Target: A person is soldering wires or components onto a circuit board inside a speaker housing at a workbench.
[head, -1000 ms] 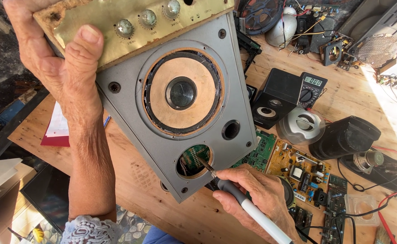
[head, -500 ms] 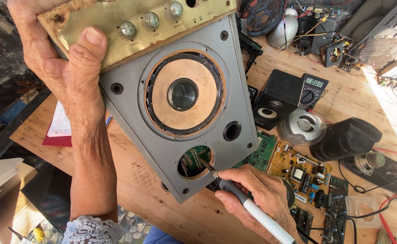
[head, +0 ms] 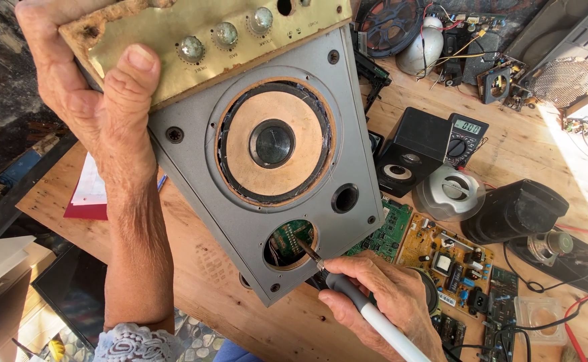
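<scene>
left hand (head: 99,100): fingers clamped on the top corner of the speaker cabinet (head: 260,167), thumb on its brass knob panel (head: 200,40)
speaker cabinet: tilted, held up over the wooden surface (head: 193,268), grey face to camera
right hand (head: 387,302): fingers closed round the soldering iron (head: 367,312)
soldering iron: tip inside the lower round hole (head: 289,243), green board visible within
surface, right: circuit boards (head: 441,258), multimeter (head: 465,137), small black speaker (head: 411,151)

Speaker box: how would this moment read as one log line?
left hand: grips speaker box | right hand: soldering iron, tip in lower opening
</scene>
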